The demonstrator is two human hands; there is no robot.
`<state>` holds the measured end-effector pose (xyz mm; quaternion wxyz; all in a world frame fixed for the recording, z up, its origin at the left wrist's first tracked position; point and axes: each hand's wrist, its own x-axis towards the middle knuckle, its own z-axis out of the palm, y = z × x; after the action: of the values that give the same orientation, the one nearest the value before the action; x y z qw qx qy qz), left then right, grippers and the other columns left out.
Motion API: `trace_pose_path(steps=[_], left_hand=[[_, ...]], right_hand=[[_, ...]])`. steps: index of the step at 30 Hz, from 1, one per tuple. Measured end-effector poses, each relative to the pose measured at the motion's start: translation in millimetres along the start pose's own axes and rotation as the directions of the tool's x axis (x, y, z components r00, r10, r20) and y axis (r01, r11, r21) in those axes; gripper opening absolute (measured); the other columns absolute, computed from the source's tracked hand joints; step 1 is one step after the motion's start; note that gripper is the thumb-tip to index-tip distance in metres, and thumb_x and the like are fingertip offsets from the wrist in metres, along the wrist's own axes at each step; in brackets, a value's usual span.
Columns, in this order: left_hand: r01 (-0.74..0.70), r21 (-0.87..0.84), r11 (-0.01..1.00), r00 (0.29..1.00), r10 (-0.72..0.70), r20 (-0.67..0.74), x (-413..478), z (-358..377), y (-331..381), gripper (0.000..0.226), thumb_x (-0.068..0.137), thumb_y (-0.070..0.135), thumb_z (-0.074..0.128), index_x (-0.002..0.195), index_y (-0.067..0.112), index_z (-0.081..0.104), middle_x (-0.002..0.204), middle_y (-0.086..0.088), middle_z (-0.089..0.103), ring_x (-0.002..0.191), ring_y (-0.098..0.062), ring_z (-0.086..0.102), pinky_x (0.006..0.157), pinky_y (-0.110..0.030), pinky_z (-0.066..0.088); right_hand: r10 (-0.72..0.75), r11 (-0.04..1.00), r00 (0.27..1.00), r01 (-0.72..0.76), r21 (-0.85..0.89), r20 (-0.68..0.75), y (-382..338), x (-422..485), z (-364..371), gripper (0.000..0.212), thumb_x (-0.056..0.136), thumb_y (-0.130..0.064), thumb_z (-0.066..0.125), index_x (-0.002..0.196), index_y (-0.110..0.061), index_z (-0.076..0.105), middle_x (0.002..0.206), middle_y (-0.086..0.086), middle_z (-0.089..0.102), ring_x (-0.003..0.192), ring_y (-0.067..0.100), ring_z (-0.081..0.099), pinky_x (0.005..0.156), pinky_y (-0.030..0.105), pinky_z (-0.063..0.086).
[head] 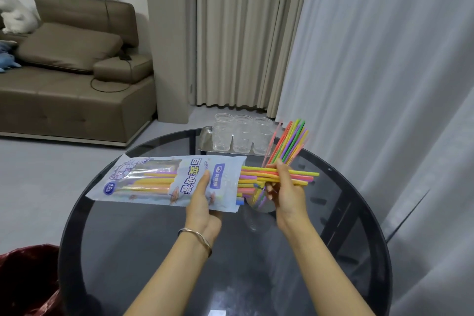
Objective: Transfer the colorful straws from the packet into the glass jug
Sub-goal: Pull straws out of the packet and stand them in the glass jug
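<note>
My left hand [202,202] holds the pale blue straw packet [164,179] flat above the round glass table, thumb on top, its open end pointing right. Several colourful straws [256,177] stick out of that open end. My right hand [284,187] pinches a few of these straws [305,174] and holds them level just past the packet's mouth. Directly under and behind my right hand stands the clear glass jug [256,218], mostly hidden by the hand. A bunch of straws [289,143] stands tilted in the jug, fanning up to the right.
A metal tray [205,136] with several clear plastic cups [223,133] sits at the table's far edge. The dark round table [154,251] has a black rim. A red bag [28,282] lies low at left. Curtains hang at right, a brown sofa at far left.
</note>
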<state>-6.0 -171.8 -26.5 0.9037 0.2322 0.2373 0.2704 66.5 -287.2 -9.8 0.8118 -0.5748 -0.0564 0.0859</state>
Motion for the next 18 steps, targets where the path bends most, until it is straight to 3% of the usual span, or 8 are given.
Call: trace_pose_path(steps=[5, 8, 12, 15, 18], left_hand=[[-0.022, -0.035, 0.999, 1.0, 0.022, -0.006, 2, -1, 5, 0.043, 0.089, 0.021, 0.06, 0.131, 0.017, 0.053, 0.117, -0.008, 0.065, 0.095, -0.023, 0.064, 0.09, -0.049, 0.049], [0.008, -0.002, 1.0, 1.0, -0.008, 0.007, -2, 3, -5, 0.041, 0.09, 0.02, 0.059, 0.13, 0.017, 0.054, 0.12, -0.01, 0.064, 0.089, -0.021, 0.064, 0.087, -0.049, 0.048], [0.022, 0.028, 0.999, 1.0, -0.022, 0.002, -2, 3, -14, 0.032, 0.089, 0.021, 0.06, 0.121, 0.02, 0.057, 0.102, -0.005, 0.069, 0.084, -0.02, 0.065, 0.08, -0.045, 0.052], [0.02, 0.013, 1.0, 1.0, -0.019, -0.018, 3, 1, -11, 0.028, 0.088, 0.021, 0.061, 0.116, 0.021, 0.057, 0.101, -0.004, 0.069, 0.08, -0.018, 0.068, 0.072, -0.041, 0.056], [0.003, -0.014, 1.0, 1.0, -0.003, -0.029, 11, 0, -4, 0.023, 0.088, 0.02, 0.062, 0.11, 0.021, 0.058, 0.096, -0.002, 0.069, 0.064, -0.012, 0.072, 0.064, -0.037, 0.058]], right_hand=[[-0.111, 0.986, 0.987, 0.124, 0.115, -0.112, -12, 7, -14, 0.024, 0.087, -0.034, 0.062, 0.069, -0.018, 0.064, 0.044, -0.006, 0.054, 0.036, 0.005, 0.046, 0.035, 0.015, 0.037], [-0.054, 0.998, 0.998, 0.055, 0.028, -0.024, -5, 4, -6, 0.014, 0.081, -0.036, 0.069, 0.076, -0.023, 0.065, 0.049, -0.008, 0.06, 0.042, 0.004, 0.053, 0.041, 0.015, 0.044], [0.035, 0.995, 0.996, -0.027, -0.101, 0.084, 5, 2, 6, 0.009, 0.081, -0.032, 0.07, 0.082, -0.024, 0.065, 0.069, -0.002, 0.073, 0.059, 0.011, 0.07, 0.05, 0.022, 0.055], [-0.018, 0.997, 1.0, 0.019, -0.068, 0.008, -2, 9, 1, 0.012, 0.085, -0.026, 0.067, 0.076, -0.019, 0.062, 0.051, -0.005, 0.062, 0.043, 0.008, 0.057, 0.04, 0.016, 0.044], [-0.108, 0.993, 0.992, 0.105, -0.052, -0.065, -12, 21, -13, 0.021, 0.09, -0.025, 0.06, 0.072, -0.013, 0.058, 0.04, -0.005, 0.049, 0.035, 0.007, 0.043, 0.033, 0.016, 0.035]])
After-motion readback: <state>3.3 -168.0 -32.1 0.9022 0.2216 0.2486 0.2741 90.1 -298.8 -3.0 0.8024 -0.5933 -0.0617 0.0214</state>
